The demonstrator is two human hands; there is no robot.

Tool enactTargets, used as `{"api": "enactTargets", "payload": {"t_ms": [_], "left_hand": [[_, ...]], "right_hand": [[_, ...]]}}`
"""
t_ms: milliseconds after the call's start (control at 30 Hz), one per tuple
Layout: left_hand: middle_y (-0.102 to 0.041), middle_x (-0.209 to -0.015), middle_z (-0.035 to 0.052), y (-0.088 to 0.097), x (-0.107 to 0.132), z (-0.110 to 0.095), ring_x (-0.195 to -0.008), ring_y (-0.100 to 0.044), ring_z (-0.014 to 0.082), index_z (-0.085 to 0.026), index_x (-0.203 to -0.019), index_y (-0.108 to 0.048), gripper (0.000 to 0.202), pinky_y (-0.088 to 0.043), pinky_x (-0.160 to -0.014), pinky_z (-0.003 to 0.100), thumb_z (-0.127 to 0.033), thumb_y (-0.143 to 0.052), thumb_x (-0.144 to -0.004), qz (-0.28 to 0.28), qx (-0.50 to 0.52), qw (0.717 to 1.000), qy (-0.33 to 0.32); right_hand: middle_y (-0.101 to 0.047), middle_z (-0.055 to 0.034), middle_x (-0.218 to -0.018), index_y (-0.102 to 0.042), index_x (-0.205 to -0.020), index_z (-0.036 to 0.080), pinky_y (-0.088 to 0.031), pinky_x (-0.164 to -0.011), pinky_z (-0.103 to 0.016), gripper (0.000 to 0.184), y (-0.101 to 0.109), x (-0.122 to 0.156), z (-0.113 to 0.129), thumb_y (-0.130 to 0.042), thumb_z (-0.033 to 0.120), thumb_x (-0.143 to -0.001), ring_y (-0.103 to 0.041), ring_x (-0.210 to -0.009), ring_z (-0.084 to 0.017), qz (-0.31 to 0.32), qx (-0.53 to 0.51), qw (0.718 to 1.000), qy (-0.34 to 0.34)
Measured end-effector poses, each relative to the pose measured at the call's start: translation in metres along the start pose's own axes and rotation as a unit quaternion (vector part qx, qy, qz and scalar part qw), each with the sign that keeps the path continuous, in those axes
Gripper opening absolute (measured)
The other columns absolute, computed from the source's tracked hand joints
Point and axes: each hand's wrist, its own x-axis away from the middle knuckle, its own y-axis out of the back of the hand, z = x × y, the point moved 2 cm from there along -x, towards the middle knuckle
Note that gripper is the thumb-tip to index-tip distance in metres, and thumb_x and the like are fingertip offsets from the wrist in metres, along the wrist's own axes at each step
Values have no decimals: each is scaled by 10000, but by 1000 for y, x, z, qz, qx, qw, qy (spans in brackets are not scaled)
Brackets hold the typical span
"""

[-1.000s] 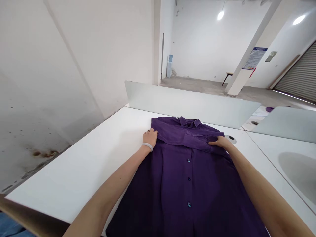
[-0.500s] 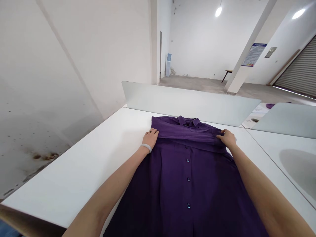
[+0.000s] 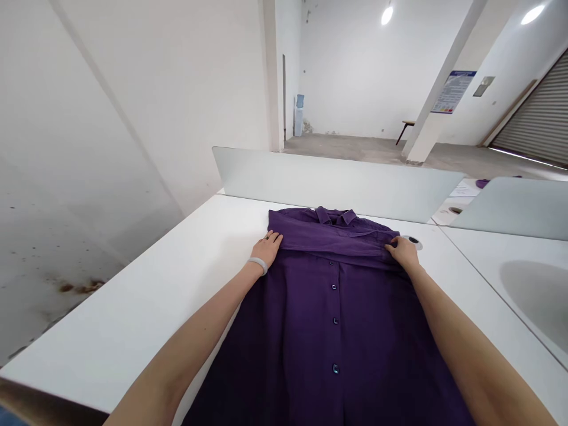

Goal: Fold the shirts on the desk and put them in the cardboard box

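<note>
A purple long-sleeved shirt [image 3: 310, 331] lies front side up on the white table, its collar at the far end and dark square buttons down the middle. One sleeve [image 3: 328, 236] is folded across the chest from left to right. My left hand [image 3: 267, 248], with a pale band on the wrist, lies with its fingers stretched out flat on the sleeve's fold at the left edge. At the right edge my right hand [image 3: 403, 251] pinches the end of that sleeve between thumb and fingers. The lower shirt runs out of view below.
A frosted divider [image 3: 332, 180] stands along the far edge of the white table [image 3: 177, 284]. Behind my right hand is a round cable hole [image 3: 413, 241]. A second divider [image 3: 510, 207] stands right of the table seam. A wall [image 3: 133, 118] rises on the left.
The view has shifted slightly, and the cable hole by my right hand now shows. My right hand and the sleeve end have moved slightly inward; the left hand stays on the fold.
</note>
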Motion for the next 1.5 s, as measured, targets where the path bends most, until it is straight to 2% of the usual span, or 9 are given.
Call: {"api": "enactTargets", "payload": {"t_ms": [133,233,367,533,700,967,1200,1333,1500], "left_hand": [[-311,-1521,112,8,-2,3,-1426,-208,243,-90,-1440,-333,591,-304,-1117,383,-66,-315,-850,69,17,997,-9],[-293,-1529,110,20,-7,1,-1437,-150,286,-103,-1427,-364,587,-220,-1139,492,-281,-375,-868,117,49,992,3],[-314,-1525,70,34,-18,-15,-1440,-115,312,-191,-1375,-449,610,-141,-1116,608,-540,-320,-892,84,77,993,7],[-300,-1529,94,26,-43,-27,-1432,-165,293,-174,-1413,-385,556,-176,-1114,587,-452,-233,-956,50,64,996,32],[-200,-1559,132,-3,-54,-9,-1437,-144,307,-128,-1470,-272,624,-172,-1123,570,-468,-200,-952,65,59,987,138],[-195,-1559,139,-11,-54,-3,-1434,-157,308,-137,-1478,-253,656,-183,-1116,577,-506,-172,-941,68,54,987,132],[-189,-1566,102,-1,-86,6,-1439,-122,322,-210,-1473,-289,661,-173,-1099,619,-554,-169,-923,50,68,986,145],[-173,-1571,95,-12,-101,15,-1445,-95,314,-218,-1489,-252,710,-140,-1106,621,-605,-135,-905,72,81,983,151],[-154,-1576,86,-24,-101,17,-1447,-82,303,-206,-1498,-219,725,-134,-1109,617,-613,-135,-904,48,90,984,146]], "right_hand": [[-671,-161,-941,-649,-1045,122,-437,-781,-367,380,2,6,0,-479,417,-875,-610,-944,-295,0,7,1000,-4],[-672,-168,-927,-665,-1029,134,-441,-767,-380,491,5,9,-2,-373,511,-910,-617,-920,-301,6,7,1000,-15],[-679,-141,-913,-680,-1015,153,-445,-764,-360,448,9,7,-6,-427,501,-889,-621,-910,-282,12,1,1000,-16],[-680,-107,-892,-689,-926,173,-449,-739,-321,279,14,-2,-9,-535,387,-833,-624,-878,-246,19,14,999,-25],[-669,-143,-918,-665,-978,149,-452,-729,-352,313,8,5,-7,-436,341,-885,-625,-867,-268,19,26,999,-41],[-637,-177,-1035,-609,-1070,151,-459,-780,-403,371,3,22,-1,-318,341,-941,-615,-911,-285,4,57,998,-29],[-629,-171,-1037,-605,-1062,151,-455,-772,-392,387,4,23,0,-294,349,-946,-614,-905,-279,-8,58,998,-28],[-634,-155,-1043,-608,-1056,168,-451,-775,-389,381,4,23,-1,-301,363,-943,-621,-902,-273,-1,51,998,-37],[-647,-152,-1019,-617,-1065,172,-446,-774,-388,390,3,24,-2,-312,379,-939,-621,-890,-266,-20,42,998,-49]]}}
